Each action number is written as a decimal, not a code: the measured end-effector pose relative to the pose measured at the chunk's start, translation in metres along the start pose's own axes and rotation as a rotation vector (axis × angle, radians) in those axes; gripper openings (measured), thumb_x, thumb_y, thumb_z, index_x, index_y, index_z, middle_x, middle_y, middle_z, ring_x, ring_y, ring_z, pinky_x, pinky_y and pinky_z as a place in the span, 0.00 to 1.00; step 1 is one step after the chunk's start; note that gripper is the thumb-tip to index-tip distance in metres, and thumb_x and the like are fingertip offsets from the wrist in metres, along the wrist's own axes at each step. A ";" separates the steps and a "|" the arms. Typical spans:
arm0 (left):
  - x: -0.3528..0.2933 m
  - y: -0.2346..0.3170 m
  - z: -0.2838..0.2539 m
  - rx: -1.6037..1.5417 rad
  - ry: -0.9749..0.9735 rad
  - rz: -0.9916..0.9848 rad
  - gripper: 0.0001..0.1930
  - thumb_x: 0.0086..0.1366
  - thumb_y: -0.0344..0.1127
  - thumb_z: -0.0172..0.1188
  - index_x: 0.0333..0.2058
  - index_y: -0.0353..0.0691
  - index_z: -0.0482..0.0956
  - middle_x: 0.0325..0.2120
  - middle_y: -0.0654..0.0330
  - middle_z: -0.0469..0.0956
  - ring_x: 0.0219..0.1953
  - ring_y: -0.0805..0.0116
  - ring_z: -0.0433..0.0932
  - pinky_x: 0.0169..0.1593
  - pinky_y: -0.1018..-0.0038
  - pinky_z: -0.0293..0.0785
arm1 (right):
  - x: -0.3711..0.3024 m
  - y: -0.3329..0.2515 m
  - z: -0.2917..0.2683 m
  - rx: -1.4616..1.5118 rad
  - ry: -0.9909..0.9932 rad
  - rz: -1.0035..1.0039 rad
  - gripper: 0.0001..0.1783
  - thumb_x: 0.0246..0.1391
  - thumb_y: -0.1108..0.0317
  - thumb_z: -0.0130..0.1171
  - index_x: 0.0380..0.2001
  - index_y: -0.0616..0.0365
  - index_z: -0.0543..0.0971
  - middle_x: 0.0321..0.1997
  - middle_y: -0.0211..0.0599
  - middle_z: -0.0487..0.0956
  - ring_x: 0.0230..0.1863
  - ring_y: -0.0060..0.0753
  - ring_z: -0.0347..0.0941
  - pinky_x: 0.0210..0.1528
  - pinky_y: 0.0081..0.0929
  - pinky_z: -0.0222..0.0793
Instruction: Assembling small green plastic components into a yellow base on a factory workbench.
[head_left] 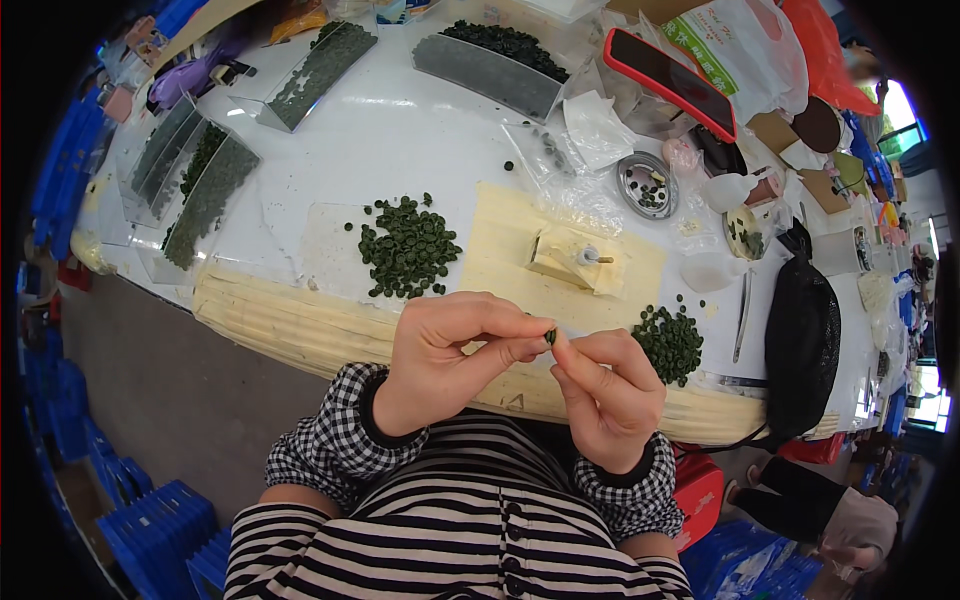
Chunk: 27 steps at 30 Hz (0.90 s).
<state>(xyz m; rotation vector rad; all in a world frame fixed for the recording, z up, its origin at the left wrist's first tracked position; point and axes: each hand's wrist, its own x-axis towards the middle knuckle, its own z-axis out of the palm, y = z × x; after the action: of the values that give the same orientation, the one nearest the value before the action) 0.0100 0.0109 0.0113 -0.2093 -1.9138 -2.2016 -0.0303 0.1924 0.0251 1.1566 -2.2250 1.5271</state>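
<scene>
Over the near edge of the table, my left hand [435, 355] and my right hand [612, 395] meet fingertip to fingertip. Both are closed in a pinch on one small dark green disc-shaped piece [550, 337], mostly covered by the fingers. Beyond my left hand lies a loose pile of similar dark green pieces [408, 247]. A second, smaller pile [668, 345] sits just right of my right hand. Past the fingers, a small block with a metal pin [590, 257], wrapped in pale yellow material, stands on a yellow sheet [490, 245].
Clear trays of green pieces [490, 68] stand at the back and left. A red-cased phone [670, 85], a round clear dish [647, 185], plastic bags [745, 50], tweezers [742, 315] and a black mesh bag [803, 335] crowd the right. Pale padding [280, 315] lines the front edge.
</scene>
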 end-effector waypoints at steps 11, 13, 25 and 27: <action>0.002 -0.002 0.002 -0.549 0.061 -0.319 0.09 0.67 0.25 0.57 0.44 0.32 0.79 0.38 0.53 0.82 0.38 0.69 0.82 0.43 0.77 0.81 | 0.024 0.010 -0.020 -0.296 0.214 0.099 0.17 0.45 0.80 0.66 0.42 0.62 0.82 0.34 0.39 0.77 0.32 0.33 0.73 0.33 0.25 0.69; 0.004 -0.009 -0.002 -0.705 0.029 -0.382 0.10 0.68 0.28 0.56 0.46 0.34 0.78 0.39 0.53 0.82 0.41 0.69 0.82 0.46 0.77 0.80 | 0.032 0.018 -0.021 -0.346 0.189 0.115 0.16 0.45 0.79 0.66 0.42 0.61 0.82 0.34 0.39 0.76 0.32 0.35 0.73 0.34 0.26 0.69; 0.005 -0.018 -0.008 -0.957 -0.043 -0.457 0.11 0.70 0.31 0.54 0.48 0.35 0.77 0.48 0.51 0.78 0.49 0.67 0.79 0.53 0.76 0.76 | 0.040 0.012 -0.017 -0.305 0.285 0.095 0.09 0.47 0.78 0.66 0.34 0.62 0.80 0.33 0.39 0.76 0.33 0.35 0.73 0.35 0.25 0.69; 0.006 -0.017 -0.008 -0.949 -0.054 -0.460 0.11 0.70 0.30 0.53 0.48 0.35 0.77 0.49 0.50 0.77 0.50 0.66 0.78 0.55 0.76 0.76 | 0.038 -0.002 -0.018 -0.227 0.349 0.074 0.07 0.49 0.79 0.64 0.34 0.63 0.80 0.33 0.39 0.77 0.34 0.34 0.73 0.37 0.25 0.69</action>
<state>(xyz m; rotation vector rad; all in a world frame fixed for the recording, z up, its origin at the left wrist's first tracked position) 0.0003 0.0051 -0.0042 0.0451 -0.8231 -3.2794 -0.0590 0.1892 0.0558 0.6900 -2.1489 1.3375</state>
